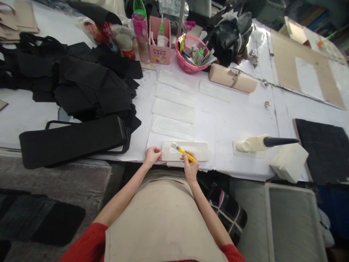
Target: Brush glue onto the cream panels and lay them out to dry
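My right hand [191, 165] is closed round the yellow handle of a paintbrush [180, 149]. The brush's pale bristles touch a white rectangular strip [203, 153] at the table's front edge, where wet-looking streaks show. At the strip's left end, my left hand [153, 156] pinches its edge between thumb and fingers. Beyond it, several similar whitish strips [174, 109] lie in a column, glossy in places. Another pale strip [214, 91] lies to the right of the column.
Black cut pieces [89, 76] are heaped at left, behind long black panels [71, 140]. A cream bottle with a black nozzle [251, 143] lies at right near stacked white pieces [290, 162]. A pink basket [188, 65], pink box [160, 54] and tied beige roll [231, 78] stand behind.
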### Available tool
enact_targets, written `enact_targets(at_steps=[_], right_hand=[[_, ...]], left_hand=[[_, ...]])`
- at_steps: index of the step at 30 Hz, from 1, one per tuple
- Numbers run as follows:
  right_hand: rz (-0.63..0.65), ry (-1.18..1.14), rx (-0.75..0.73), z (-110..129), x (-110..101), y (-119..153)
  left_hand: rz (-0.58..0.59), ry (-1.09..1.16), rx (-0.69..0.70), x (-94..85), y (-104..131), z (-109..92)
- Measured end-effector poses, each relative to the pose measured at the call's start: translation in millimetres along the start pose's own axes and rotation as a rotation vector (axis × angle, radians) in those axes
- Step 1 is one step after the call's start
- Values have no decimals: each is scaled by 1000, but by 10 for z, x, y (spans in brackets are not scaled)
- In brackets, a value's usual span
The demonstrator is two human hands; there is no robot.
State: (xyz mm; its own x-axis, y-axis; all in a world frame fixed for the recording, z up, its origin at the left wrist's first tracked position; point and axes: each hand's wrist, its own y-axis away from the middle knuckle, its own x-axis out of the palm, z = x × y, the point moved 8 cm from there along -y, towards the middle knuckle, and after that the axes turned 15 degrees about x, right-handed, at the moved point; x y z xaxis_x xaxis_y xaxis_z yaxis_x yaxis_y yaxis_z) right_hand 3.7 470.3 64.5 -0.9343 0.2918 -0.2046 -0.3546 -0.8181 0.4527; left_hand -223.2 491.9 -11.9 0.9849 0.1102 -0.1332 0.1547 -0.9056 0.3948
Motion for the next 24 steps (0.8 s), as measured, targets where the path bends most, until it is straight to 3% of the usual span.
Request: enact_targets(at_steps=[4, 7, 10, 15, 18, 21, 24], right_hand=[[168, 21, -18, 45, 414, 28], [127, 26, -5, -34, 374, -64], [-42, 15, -2, -143, -79, -204], [-374, -22, 31, -296, -1136, -419], [-526, -39, 22, -295, -1531, -425], [-551, 17, -49, -177, -1488, -298], [-302, 68, -96, -64, -961, -125]], left_hand=[[1, -7, -8, -7, 5, -22], [-2, 8, -27, 3, 18, -16], [-34, -5, -18, -1, 22, 5], [-54, -44, -4, 1, 1, 87], [-42, -76, 3, -2, -24, 113], [-15, -83, -1, 3, -53, 109], [21, -57, -26, 14, -83, 90]])
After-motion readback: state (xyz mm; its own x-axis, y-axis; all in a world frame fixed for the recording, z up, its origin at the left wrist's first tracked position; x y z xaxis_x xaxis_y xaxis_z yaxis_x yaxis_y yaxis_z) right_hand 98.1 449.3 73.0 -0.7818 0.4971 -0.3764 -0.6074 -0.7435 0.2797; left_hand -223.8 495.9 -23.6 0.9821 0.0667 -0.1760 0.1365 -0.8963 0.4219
